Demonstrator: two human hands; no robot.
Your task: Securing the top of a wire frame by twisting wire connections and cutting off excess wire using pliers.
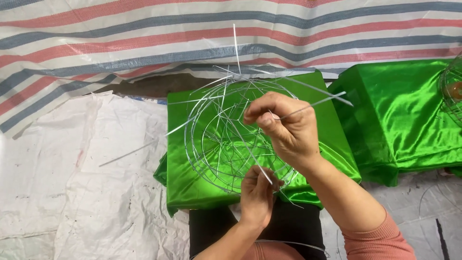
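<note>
A person's left hand grips the near rim of a round, silvery wire frame resting on a table draped in shiny green satin cloth, near its front edge, while the right hand pinches a thin, loose wire strand above the frame.

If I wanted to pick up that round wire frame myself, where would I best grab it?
Probably the outer ring of the wire frame, on its bare left side, coming in from the left. There the hoop is a smooth curve, while loose wire ends stick out at the top and right. The left hand holds the near rim; the right hand pinches a strand.
</note>
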